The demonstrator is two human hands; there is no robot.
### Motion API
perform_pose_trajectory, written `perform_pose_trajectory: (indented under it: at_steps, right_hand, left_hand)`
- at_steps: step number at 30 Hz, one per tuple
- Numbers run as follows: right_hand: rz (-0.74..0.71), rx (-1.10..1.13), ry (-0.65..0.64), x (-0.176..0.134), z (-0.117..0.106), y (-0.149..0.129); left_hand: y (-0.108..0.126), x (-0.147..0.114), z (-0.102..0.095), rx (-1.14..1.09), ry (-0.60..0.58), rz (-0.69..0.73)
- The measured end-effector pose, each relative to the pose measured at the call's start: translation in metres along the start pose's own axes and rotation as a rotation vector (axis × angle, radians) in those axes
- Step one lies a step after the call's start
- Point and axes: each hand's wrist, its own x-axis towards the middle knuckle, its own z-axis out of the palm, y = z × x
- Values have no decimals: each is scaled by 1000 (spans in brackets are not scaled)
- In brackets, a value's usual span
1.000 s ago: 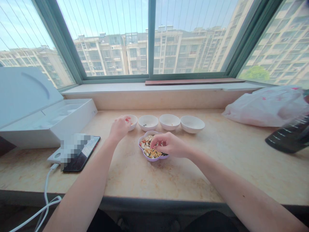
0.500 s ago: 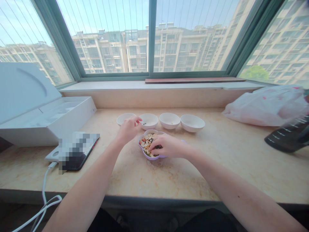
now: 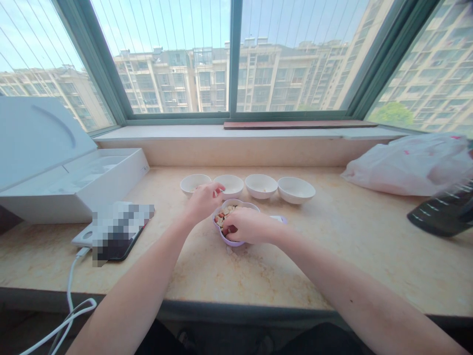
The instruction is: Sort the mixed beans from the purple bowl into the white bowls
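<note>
A purple flower-shaped bowl (image 3: pixel 236 242) holds a mix of nuts, seeds and beans (image 3: pixel 222 216). My right hand (image 3: pixel 247 226) reaches into it, fingers curled down and tips close together among the mix; anything pinched there is hidden. My left hand (image 3: pixel 207 199) hovers at the near rim of the second white bowl (image 3: pixel 231 183), thumb and fingertips drawn together; what they hold is too small to make out. It partly covers the leftmost white bowl (image 3: pixel 192 182). Farther right stand a third white bowl (image 3: pixel 261 185) with a small bit inside and a fourth white bowl (image 3: pixel 296 189).
On the left are an open white box (image 3: pixel 111 170), a phone (image 3: pixel 127 249) and a white cable (image 3: pixel 70 281). A plastic bag (image 3: pixel 406 165) and a dark bottle (image 3: pixel 441 212) lie on the right. Behind the counter (image 3: pixel 354 246) runs the window ledge (image 3: pixel 177 131).
My left hand has shifted slightly right, over the near rim of the second bowl. My right hand has moved left and curled further into the purple bowl. The view has shifted slightly.
</note>
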Motion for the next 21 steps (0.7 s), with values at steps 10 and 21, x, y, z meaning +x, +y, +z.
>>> perform_pose_trajectory:
  at_steps: [10, 21]
  right_hand:
    - [-74, -4, -15, -1, -4, 5]
    - [-35, 8, -17, -5, -12, -1]
  left_hand:
    - [2, 0, 2, -11, -42, 24]
    - [1, 0, -2, -16, -44, 38]
